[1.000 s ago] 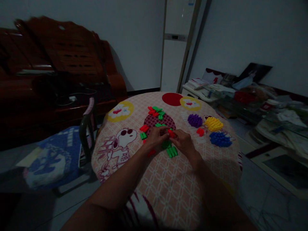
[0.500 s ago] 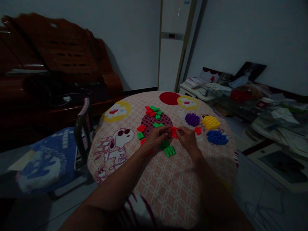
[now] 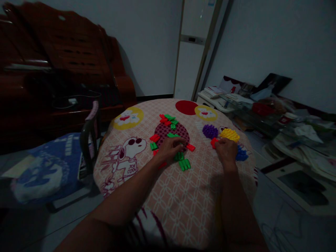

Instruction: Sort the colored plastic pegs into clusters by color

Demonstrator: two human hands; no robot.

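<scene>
My right hand pinches a small red plastic building piece at the right of the round table, beside the purple pile. My left hand rests loosely curled over the middle, with a gap between thumb and fingers and nothing visible in its grip. Just right of its fingertips lies a red building piece. Green pieces lie below that hand, and another green piece is above it. More red and green pieces form a curved group at the far side.
A yellow pile and a partly covered blue pile sit near my right hand. A patterned cloth covers the table. A chair stands at the left, a cluttered glass-topped cabinet at the right.
My right hand has left the red piece near my left hand and moved right to the other red piece. My left hand has stayed nearly in place. The view has shifted slightly.
</scene>
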